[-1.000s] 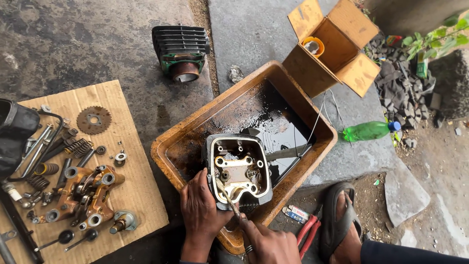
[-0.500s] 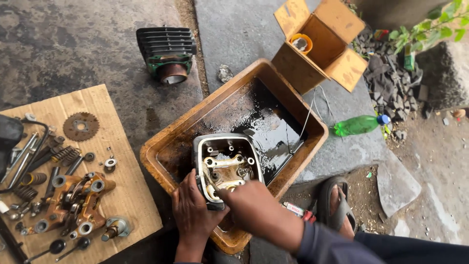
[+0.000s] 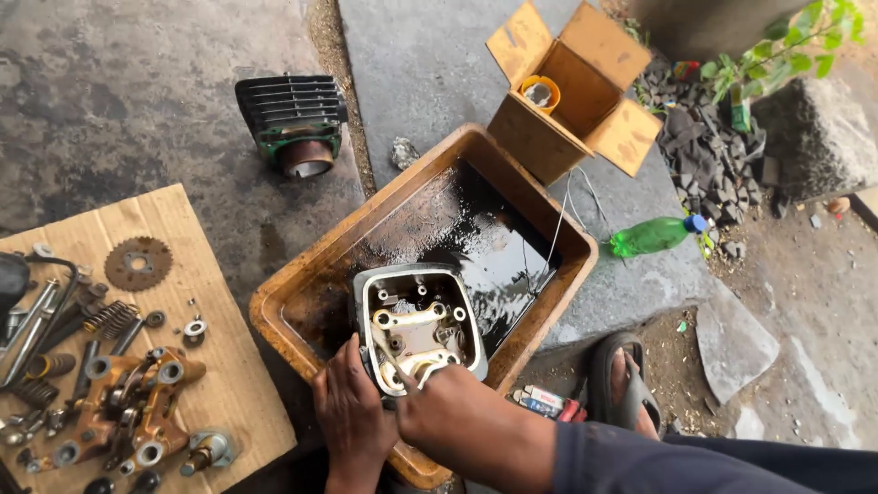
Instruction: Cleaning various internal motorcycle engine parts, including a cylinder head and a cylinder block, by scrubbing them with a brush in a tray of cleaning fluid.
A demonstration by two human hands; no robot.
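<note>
Cylinder head (image 3: 419,327) — cast metal, boxy with rounded corners, pale grey rim, tan oily interior with round bolt holes and a raised bridge. It stands in the near part of my wash tray (image 3: 311,274), open face up toward me, its long axis running from me toward the tray's far corner.

Tray — rectangular, rust-brown, rim stained and greasy; black glossy liquid pools in its far half.

My left hand (image 3: 352,416) — fingers curled around the head's near-left edge, gripping it.

My right hand (image 3: 448,412) — closed over the head's near rim; whether it holds anything small I cannot tell.

Cylinder barrel (image 3: 294,121) — black finned casting with a green base and a round bore, lying on the concrete floor beyond the tray.

Cardboard sheet (image 3: 206,274) — flat, brown, at left, carrying a toothed sprocket (image 3: 138,263), springs, bolts and a bronze-coloured rocker carrier (image 3: 123,407).

Cardboard box (image 3: 572,87) — flaps open, just beyond the tray.

Green plastic bottle (image 3: 654,235) — lying on its side, blue cap.
</note>
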